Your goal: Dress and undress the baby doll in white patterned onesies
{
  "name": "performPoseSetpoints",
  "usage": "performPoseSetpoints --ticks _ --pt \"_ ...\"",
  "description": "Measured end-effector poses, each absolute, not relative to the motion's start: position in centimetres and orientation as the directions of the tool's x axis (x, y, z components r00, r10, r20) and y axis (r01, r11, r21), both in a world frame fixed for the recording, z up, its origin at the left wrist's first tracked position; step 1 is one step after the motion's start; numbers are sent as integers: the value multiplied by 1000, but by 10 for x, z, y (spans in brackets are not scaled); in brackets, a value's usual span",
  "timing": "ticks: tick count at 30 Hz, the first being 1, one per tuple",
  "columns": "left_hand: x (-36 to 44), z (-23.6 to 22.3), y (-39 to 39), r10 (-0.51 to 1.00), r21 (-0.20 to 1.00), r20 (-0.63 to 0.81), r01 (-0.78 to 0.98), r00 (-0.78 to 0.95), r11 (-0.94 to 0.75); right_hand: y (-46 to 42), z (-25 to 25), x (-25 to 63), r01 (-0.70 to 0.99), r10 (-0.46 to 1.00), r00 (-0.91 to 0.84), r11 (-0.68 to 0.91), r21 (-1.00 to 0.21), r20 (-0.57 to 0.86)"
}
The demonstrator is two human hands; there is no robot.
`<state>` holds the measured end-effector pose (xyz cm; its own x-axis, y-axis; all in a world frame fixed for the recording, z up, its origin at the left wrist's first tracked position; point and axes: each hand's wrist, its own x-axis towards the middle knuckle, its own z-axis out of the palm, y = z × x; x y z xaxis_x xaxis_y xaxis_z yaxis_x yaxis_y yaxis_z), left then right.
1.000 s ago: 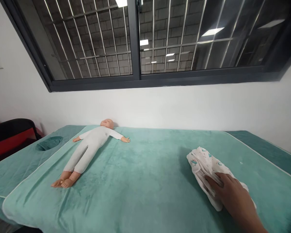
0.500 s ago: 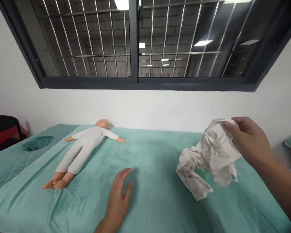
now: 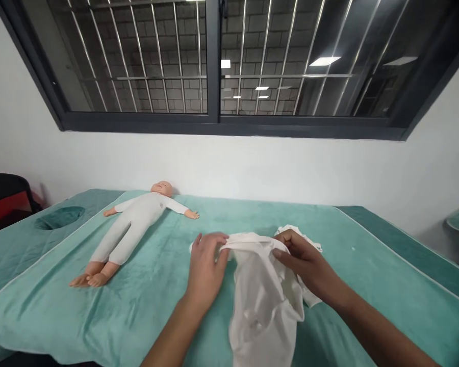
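Note:
A white baby garment hangs in soft folds at the front middle of the bed, its upper edge stretched between my two hands. My left hand pinches the left end of that edge between thumb and fingers. On the right, my right hand grips the other end, thumb on top. More white fabric shows behind my right hand; whether it belongs to the same garment I cannot tell. To the left, a baby doll in a white bodysuit lies on its back, arms spread, head toward the wall, apart from both hands.
A green cover is spread over the massage bed, which has a round face hole at its left end. Behind stand a white wall and a dark-framed barred window. A black and red chair is at far left.
My right hand has brought the garment left to the middle and lower. My left hand, empty before, has taken hold of its edge, and the fabric is less bunched. The doll has not moved.

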<state>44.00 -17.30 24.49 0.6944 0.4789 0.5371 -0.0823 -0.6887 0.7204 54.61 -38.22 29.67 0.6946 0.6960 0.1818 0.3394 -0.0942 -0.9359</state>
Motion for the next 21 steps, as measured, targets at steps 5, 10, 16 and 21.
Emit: performPoseSetpoints --ticks 5,10,16,21 --pt "413 242 -147 636 752 466 103 614 -651 -375 261 565 591 587 775 -537 -602 237" --pt "387 273 -133 489 598 531 103 692 -795 -372 270 565 730 532 684 -499 -467 500" --pt "367 283 -119 180 622 -78 189 981 -760 -362 220 570 481 749 653 -290 -827 116" --pt "355 275 -111 72 730 -231 222 970 -646 -379 151 605 524 691 711 -402 -751 127"
